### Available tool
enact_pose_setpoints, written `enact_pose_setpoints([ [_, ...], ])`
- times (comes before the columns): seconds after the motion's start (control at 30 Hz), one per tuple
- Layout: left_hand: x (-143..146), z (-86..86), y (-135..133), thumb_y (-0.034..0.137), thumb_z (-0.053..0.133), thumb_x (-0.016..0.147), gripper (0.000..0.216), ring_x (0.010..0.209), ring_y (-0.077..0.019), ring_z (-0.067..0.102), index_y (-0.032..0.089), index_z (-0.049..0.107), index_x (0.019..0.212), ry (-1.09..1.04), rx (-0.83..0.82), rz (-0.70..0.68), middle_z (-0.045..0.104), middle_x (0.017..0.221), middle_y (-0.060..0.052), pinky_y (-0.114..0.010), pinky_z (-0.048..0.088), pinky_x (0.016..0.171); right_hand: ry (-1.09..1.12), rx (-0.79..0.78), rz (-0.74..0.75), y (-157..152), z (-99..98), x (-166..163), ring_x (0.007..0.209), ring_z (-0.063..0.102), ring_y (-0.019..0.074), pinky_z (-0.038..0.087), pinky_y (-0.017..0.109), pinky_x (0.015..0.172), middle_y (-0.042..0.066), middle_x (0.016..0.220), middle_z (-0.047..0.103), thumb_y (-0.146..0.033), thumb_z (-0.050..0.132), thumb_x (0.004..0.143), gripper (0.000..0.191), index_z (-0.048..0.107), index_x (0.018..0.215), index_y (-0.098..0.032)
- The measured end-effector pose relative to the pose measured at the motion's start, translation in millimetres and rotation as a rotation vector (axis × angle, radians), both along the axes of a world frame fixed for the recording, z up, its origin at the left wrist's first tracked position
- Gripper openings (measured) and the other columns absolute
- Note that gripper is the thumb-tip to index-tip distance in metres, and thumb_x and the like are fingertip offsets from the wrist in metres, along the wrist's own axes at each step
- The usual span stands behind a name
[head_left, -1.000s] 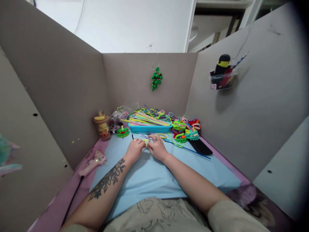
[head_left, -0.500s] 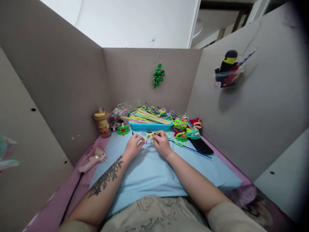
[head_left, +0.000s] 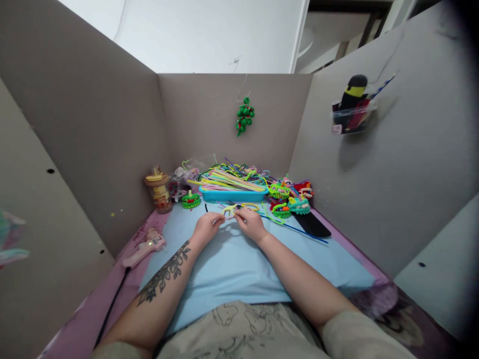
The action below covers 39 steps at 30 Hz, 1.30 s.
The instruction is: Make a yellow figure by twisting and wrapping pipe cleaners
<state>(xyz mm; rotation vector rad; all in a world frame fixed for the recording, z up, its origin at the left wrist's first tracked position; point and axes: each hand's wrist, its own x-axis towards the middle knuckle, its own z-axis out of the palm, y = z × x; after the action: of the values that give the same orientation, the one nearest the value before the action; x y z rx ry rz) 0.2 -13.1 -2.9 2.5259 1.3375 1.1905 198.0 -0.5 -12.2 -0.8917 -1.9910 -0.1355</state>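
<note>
My left hand (head_left: pixel 207 226) and my right hand (head_left: pixel 250 222) meet over the light blue mat (head_left: pixel 232 269), fingers pinched together on a small bent yellow pipe cleaner piece (head_left: pixel 229 211). Both hands are closed on it, knuckles up, a little above the mat. Just beyond them stands a blue tray (head_left: pixel 232 195) heaped with coloured pipe cleaners. My left forearm carries a tattoo.
A pink glue gun (head_left: pixel 144 248) with a black cord lies at the left. A small jar (head_left: pixel 159 191) and a green figure (head_left: pixel 191 200) stand at the back left. Finished pipe-cleaner figures (head_left: pixel 290 201) and a black flat object (head_left: pixel 312 225) sit right. Grey cardboard walls enclose three sides; a green ornament (head_left: pixel 244 115) hangs behind.
Both hands have lifted slightly and shifted away from me, drawing the yellow piece up off the mat; the fingers have reworked their pinch on it.
</note>
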Motion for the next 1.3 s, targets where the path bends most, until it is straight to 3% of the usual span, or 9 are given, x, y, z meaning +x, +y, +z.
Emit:
enact_pose_setpoints([
  [0.2, -1, 4.7, -3, 0.017, 0.052, 0.081, 0.015, 0.08, -0.0173, 0.061, 0.019, 0.066, 0.08, 0.057, 0.092, 0.034, 0.068, 0.08, -0.004, -0.029, 0.046, 0.074, -0.057, -0.02, 0.037, -3, -0.6, -4, 0.074, 0.052, 0.0155, 0.04, 0.025, 0.07, 0.004, 0.073, 0.056, -0.027, 0.047, 0.088, 0.021, 0.063, 0.077, -0.019],
  [0.4, -3, 8.2, -4, 0.013, 0.049, 0.081, 0.019, 0.081, -0.0189, 0.061, 0.019, 0.066, 0.08, 0.146, 0.165, 0.121, 0.068, 0.081, -0.005, -0.032, 0.044, 0.077, -0.085, -0.015, 0.02, -5, 0.1, -7, 0.076, 0.053, 0.0157, 0.04, 0.026, 0.072, 0.005, 0.077, 0.058, -0.026, 0.046, 0.088, 0.021, 0.064, 0.079, -0.019],
  [0.57, -7, 5.1, 0, 0.014, 0.05, 0.082, 0.018, 0.088, -0.0184, 0.061, 0.021, 0.067, 0.083, 0.11, 0.207, 0.04, 0.069, 0.09, -0.005, -0.034, 0.045, 0.082, -0.063, -0.077, 0.058, -4, -2.2, -8, 0.07, 0.055, 0.0139, 0.041, 0.024, 0.07, 0.003, 0.074, 0.063, -0.028, 0.047, 0.088, 0.02, 0.064, 0.085, -0.018],
  [0.73, -7, 7.4, -1, 0.015, 0.049, 0.082, 0.018, 0.1, -0.0183, 0.057, 0.021, 0.065, 0.077, -0.038, 0.22, 0.0, 0.064, 0.104, -0.005, -0.036, 0.045, 0.089, -0.042, -0.11, -0.022, 3, -8.0, -7, 0.067, 0.057, 0.0124, 0.04, 0.021, 0.067, 0.002, 0.074, 0.067, -0.025, 0.048, 0.086, 0.019, 0.066, 0.082, -0.02],
  [0.83, -5, 12.5, -7, 0.02, 0.051, 0.081, 0.017, 0.111, -0.0195, 0.051, 0.021, 0.061, 0.095, -0.139, 0.205, 0.016, 0.056, 0.117, -0.008, -0.038, 0.042, 0.094, -0.063, -0.16, -0.017, 4, -8.1, -6, 0.067, 0.058, 0.0124, 0.04, 0.021, 0.066, 0.002, 0.075, 0.068, -0.024, 0.05, 0.085, 0.017, 0.067, 0.082, -0.02],
  [0.93, -4, 13.6, -11, 0.023, 0.059, 0.076, 0.045, 0.123, -0.0239, 0.041, 0.02, 0.049, 0.12, -0.077, 0.104, -0.062, 0.041, 0.134, -0.012, -0.041, 0.038, 0.1, -0.107, -0.233, 0.083, 0, -8.1, -9, 0.069, 0.06, 0.0126, 0.041, 0.02, 0.065, 0.001, 0.077, 0.068, -0.021, 0.051, 0.083, 0.016, 0.067, 0.082, -0.021],
  [1.07, -6, 7.4, -8, 0.018, 0.055, 0.076, 0.05, 0.115, -0.0209, 0.048, 0.02, 0.043, 0.125, -0.023, -0.052, -0.163, 0.051, 0.124, -0.01, -0.038, 0.04, 0.098, -0.104, -0.348, 0.176, -4, -10.6, -12, 0.067, 0.06, 0.0122, 0.042, 0.021, 0.062, 0.0, 0.076, 0.068, -0.021, 0.052, 0.082, 0.022, 0.064, 0.101, -0.022],
  [1.2, -10, 1.2, -3, 0.015, 0.056, 0.074, 0.049, 0.112, -0.0208, 0.049, 0.021, 0.046, 0.121, -0.059, -0.057, -0.091, 0.052, 0.12, -0.009, -0.039, 0.041, 0.097, -0.006, -0.419, -0.018, 13, 0.8, -2, 0.062, 0.058, 0.0135, 0.042, 0.022, 0.059, -0.001, 0.069, 0.065, -0.031, 0.052, 0.083, 0.032, 0.059, 0.112, -0.02],
  [1.3, -10, -3.8, -1, 0.017, 0.06, 0.071, 0.055, 0.116, -0.0226, 0.046, 0.022, 0.044, 0.124, -0.034, -0.091, -0.079, 0.048, 0.126, -0.01, -0.041, 0.039, 0.099, -0.106, -0.394, -0.305, 41, 25.1, 14, 0.081, 0.06, 0.0172, 0.043, 0.025, 0.07, 0.004, 0.087, 0.067, -0.029, 0.049, 0.085, 0.025, 0.063, 0.103, -0.02],
])
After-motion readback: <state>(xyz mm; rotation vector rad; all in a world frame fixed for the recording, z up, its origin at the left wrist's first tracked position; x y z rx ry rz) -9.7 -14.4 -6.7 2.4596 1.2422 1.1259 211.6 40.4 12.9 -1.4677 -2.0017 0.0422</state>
